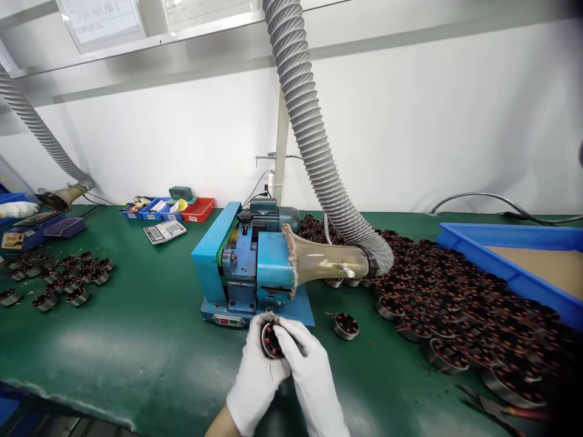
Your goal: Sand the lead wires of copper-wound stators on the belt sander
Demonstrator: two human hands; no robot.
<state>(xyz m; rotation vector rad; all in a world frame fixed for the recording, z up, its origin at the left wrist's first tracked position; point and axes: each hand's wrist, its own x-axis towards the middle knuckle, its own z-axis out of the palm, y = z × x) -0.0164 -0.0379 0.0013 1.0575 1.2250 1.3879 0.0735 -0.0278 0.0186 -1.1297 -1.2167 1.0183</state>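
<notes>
My left hand [257,370], in a white glove, is closed round a motor stator [271,341], a round metal ring with dark inside and copper windings. The gloved fingers of my right hand [304,358] press on the stator's right side, near its thin wire ends. Both hands are just in front of a blue belt-driven machine [242,273] with a motor behind it. Another stator [346,326] lies alone on the green table [168,340], to the right of my hands.
Many stators [437,303] cover the right side beside a blue tray [501,267]. Pliers [492,408] lie at front right. A grey hose [314,133] runs down to the machine's funnel [328,261]. More stators [68,279], a calculator [164,231] and a red bin [199,210] are left.
</notes>
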